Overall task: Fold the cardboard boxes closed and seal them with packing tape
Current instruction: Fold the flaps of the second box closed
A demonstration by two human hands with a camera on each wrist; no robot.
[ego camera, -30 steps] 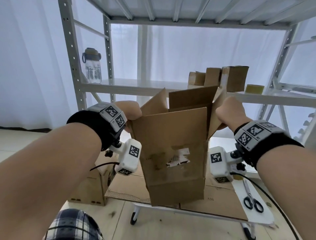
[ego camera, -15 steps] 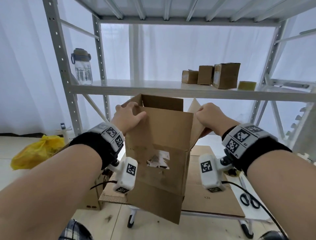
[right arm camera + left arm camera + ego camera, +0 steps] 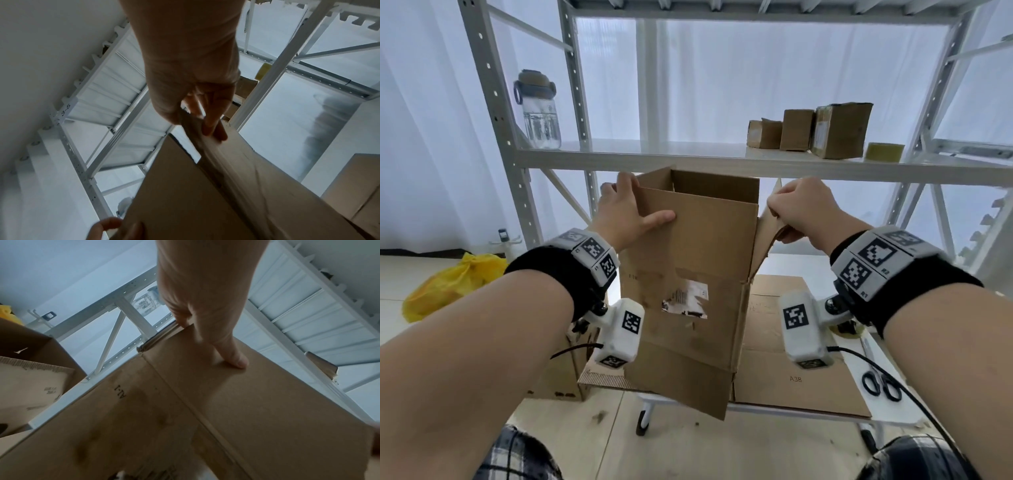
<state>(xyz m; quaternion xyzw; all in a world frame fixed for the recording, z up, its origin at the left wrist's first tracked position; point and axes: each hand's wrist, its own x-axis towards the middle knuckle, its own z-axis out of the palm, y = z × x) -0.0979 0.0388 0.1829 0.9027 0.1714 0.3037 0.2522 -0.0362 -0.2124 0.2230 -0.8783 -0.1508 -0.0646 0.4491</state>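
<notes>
The cardboard box [image 3: 688, 274] is held upright between both hands, above the counter [image 3: 893, 416], with its top flaps open. The left hand [image 3: 625, 212] grips the near flap at the box's left top corner, thumb pressed flat on the outer face, fingers hooked over the edge. The right hand [image 3: 803, 209] pinches the right side flap [image 3: 768, 233], fingers curled around its edge. Below the right hand, flattened cardboard [image 3: 808, 377] lies on the counter, with scissors [image 3: 881, 385] beside it. On the shelf [image 3: 688, 159] beyond the right hand stand three small boxes [image 3: 811, 132] and a tape roll [image 3: 886, 151].
</notes>
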